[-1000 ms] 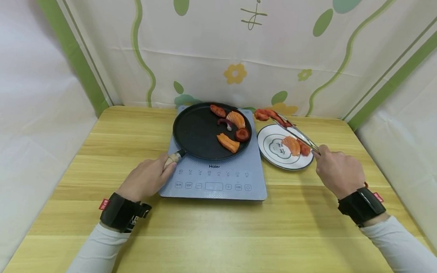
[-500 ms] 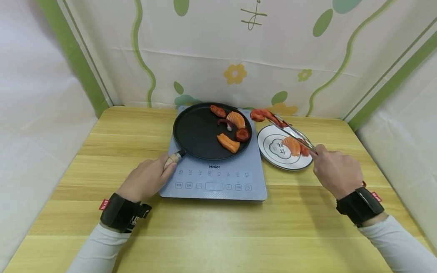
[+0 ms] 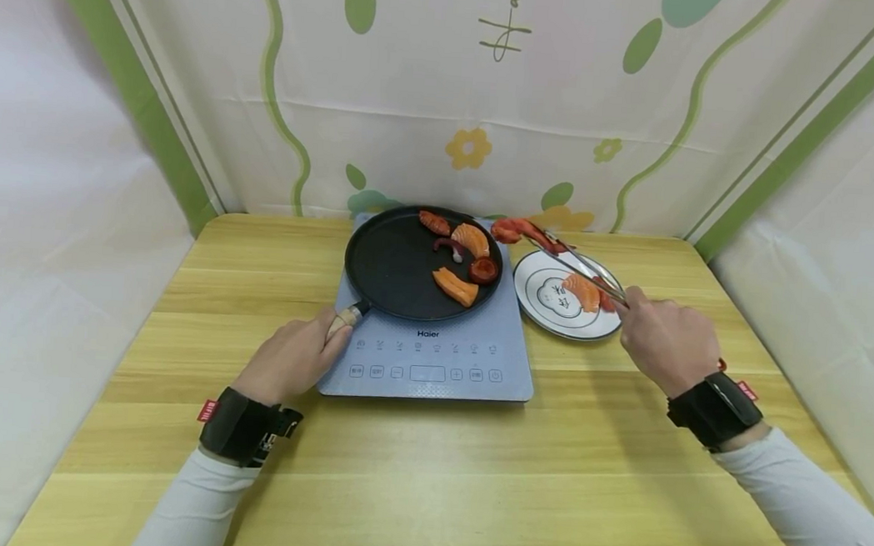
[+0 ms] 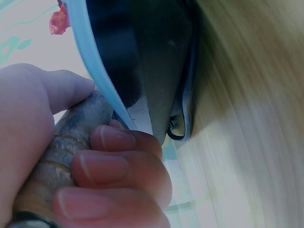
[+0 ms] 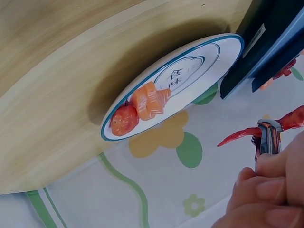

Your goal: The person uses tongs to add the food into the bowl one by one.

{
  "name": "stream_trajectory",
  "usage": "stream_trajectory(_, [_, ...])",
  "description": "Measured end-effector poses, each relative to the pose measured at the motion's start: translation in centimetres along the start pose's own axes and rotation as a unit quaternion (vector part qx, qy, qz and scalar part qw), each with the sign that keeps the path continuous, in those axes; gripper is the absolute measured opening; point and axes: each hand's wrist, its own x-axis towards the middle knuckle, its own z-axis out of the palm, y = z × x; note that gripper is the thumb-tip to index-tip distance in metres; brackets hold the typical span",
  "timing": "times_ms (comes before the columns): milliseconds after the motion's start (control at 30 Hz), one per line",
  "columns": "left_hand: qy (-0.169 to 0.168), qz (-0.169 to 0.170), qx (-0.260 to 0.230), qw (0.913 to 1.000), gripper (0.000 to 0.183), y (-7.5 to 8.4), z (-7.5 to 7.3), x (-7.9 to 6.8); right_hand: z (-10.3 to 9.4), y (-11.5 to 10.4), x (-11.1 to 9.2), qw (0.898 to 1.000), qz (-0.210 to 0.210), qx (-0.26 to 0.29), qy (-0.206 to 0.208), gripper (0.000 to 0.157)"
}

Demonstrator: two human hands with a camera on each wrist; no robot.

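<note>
My left hand (image 3: 292, 356) grips the wooden handle (image 3: 342, 321) of a round black frying pan (image 3: 388, 262), fingers curled round it in the left wrist view. My right hand (image 3: 669, 337) holds metal tongs (image 5: 270, 137). Pinched in their tips is a long red food piece (image 3: 511, 229), lumpy at one end and tapered at the other; its kind is unclear. It hangs above the gap between pan and plate. On the pan's right half lie a salmon slice (image 3: 471, 240), an orange strip (image 3: 455, 287), a round red piece (image 3: 484, 270) and smaller pieces.
The pan sits on a grey induction cooker (image 3: 428, 348). Right of it, a white plate (image 3: 532, 308) with a dark rim bears salmon (image 5: 148, 100) and a small tomato (image 5: 124, 120). A patterned curtain (image 3: 411, 79) hangs behind the wooden table (image 3: 424, 481).
My right hand has moved slightly left, carrying the tongs and the red food piece toward the pan's right edge. The left hand and the pan stay put.
</note>
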Motion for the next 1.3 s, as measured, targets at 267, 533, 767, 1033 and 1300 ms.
stream_trajectory(267, [-0.004,-0.006,-0.004,1.0,0.03,0.0,-0.1,0.0,-0.2,-0.5,0.2,1.0,-0.005,0.0,-0.007,0.025])
stream_trajectory(533, [-0.004,-0.006,-0.003,1.0,0.029,0.0,-0.1,0.0,-0.2,-0.9,0.4,1.0,-0.02,-0.005,0.02,0.03])
stream_trajectory(767, [-0.003,-0.004,-0.003,1.0,0.028,0.1,-0.1,-0.1,-0.3,-1.2,0.4,1.0,-0.02,0.001,0.009,0.027])
stream_trajectory(1033, [-0.003,-0.004,-0.003,1.0,0.029,0.1,-0.2,-0.1,-0.4,-1.7,0.6,0.999,-0.04,0.0,0.018,0.017])
stream_trajectory(1300, [-0.005,-0.004,-0.006,1.0,0.029,0.1,-0.2,0.0,-0.2,-2.3,1.0,0.998,-0.053,-0.002,0.042,0.023])
